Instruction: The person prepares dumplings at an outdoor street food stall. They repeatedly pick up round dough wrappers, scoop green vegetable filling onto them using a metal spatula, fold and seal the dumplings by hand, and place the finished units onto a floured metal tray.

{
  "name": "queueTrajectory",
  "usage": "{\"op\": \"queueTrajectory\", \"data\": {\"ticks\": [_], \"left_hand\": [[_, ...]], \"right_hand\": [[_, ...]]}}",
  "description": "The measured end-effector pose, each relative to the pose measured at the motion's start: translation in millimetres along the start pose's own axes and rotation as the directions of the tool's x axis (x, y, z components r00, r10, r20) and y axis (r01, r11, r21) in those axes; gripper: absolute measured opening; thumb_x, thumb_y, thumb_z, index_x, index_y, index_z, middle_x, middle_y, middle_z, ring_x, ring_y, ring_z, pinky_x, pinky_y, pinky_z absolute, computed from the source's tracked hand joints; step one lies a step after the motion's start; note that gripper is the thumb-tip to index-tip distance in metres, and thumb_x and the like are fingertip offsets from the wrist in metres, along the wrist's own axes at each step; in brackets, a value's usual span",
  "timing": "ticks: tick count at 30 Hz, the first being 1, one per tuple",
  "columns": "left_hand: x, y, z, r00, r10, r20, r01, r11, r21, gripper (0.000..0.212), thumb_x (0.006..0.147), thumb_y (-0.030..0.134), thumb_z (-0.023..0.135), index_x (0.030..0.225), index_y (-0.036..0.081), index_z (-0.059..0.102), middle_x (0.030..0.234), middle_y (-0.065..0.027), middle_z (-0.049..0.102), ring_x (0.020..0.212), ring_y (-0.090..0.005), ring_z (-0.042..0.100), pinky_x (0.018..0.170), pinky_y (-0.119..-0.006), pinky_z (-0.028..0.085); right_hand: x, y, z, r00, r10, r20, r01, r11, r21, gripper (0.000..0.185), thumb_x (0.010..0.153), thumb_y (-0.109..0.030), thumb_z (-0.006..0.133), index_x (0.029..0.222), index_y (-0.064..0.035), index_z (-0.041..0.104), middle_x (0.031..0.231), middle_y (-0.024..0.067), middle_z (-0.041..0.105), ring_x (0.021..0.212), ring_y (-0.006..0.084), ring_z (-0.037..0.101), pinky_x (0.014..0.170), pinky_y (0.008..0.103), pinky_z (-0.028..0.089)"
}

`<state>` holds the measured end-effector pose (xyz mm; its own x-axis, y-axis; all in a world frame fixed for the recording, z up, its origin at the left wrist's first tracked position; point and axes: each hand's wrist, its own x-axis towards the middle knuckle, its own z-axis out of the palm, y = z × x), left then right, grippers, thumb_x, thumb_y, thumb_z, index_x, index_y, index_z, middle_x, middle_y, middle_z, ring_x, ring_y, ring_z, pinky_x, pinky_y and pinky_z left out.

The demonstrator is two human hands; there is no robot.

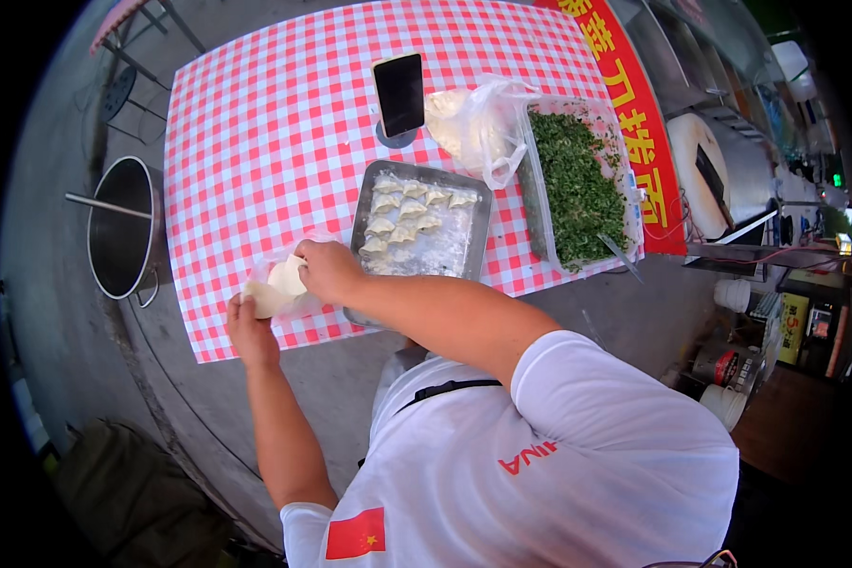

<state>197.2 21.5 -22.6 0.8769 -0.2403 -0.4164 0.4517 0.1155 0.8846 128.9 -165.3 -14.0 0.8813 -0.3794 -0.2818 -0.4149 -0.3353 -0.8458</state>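
Observation:
My left hand [253, 331] pinches the near edge of a round dough wrapper [266, 299] between thumb and fingers. Reaching across to the left, my right hand [329, 270] has its fingers on pale dough wrappers [289, 275] lying in a thin clear plastic bag [312, 305]; how many it grips is hidden. Just right of my hands, a floured metal tray [484, 234] holds rows of folded dumplings [412, 208] toward its far left. My right forearm covers the tray's near part. Beyond it at the right stands a plastic tub [539, 206] of chopped green filling [575, 181] with a utensil at its near corner.
A phone [400, 96] stands upright on a stand behind the tray, beside a plastic bag of dough wrappers [472, 131]. The checkered tablecloth [255, 142] covers the table. Off its left edge is a deep metal pot [122, 234] with a rod across it. A red banner [632, 128] hangs at the right.

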Motion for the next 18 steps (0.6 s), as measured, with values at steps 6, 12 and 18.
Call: {"op": "queueTrajectory", "data": {"ticks": [6, 12, 18], "left_hand": [[-11.3, -3.0, -27.3, 0.999, 0.03, -0.011, -0.032, 0.986, -0.164, 0.019, 0.094, 0.013, 0.051, 0.109, 0.002, 0.054, 0.11, -0.01, 0.06, 0.107, -0.021, 0.056, 0.097, -0.037, 0.043], [-42.5, -3.6, -12.3, 0.999, -0.026, 0.048, 0.043, 0.918, -0.394, 0.02, 0.093, 0.016, 0.055, 0.108, 0.004, 0.054, 0.109, -0.0092, 0.06, 0.105, -0.0214, 0.057, 0.095, -0.037, 0.044], [-61.9, -30.1, -13.8, 0.975, -0.077, 0.207, 0.16, 0.894, -0.419, 0.019, 0.093, 0.019, 0.058, 0.106, 0.006, 0.053, 0.11, -0.0087, 0.061, 0.105, -0.0212, 0.058, 0.094, -0.037, 0.046]], "right_hand": [[-18.6, 18.8, -43.8, 0.936, -0.279, -0.216, 0.241, 0.952, -0.189, 0.02, 0.082, -0.017, 0.061, 0.099, -0.0066, 0.065, 0.091, 0.0143, 0.068, 0.085, 0.0337, 0.065, 0.072, 0.0446, 0.052], [-22.6, 88.0, -102.3, 0.968, -0.209, -0.139, 0.117, 0.866, -0.486, 0.016, 0.078, -0.019, 0.068, 0.089, -0.0088, 0.064, 0.087, 0.0099, 0.064, 0.086, 0.0308, 0.062, 0.073, 0.0427, 0.05], [-8.0, 102.3, -86.3, 0.937, -0.314, -0.154, 0.17, 0.795, -0.583, 0.019, 0.074, -0.021, 0.073, 0.088, -0.0107, 0.065, 0.088, 0.0068, 0.063, 0.091, 0.0288, 0.059, 0.079, 0.0417, 0.048]]}}
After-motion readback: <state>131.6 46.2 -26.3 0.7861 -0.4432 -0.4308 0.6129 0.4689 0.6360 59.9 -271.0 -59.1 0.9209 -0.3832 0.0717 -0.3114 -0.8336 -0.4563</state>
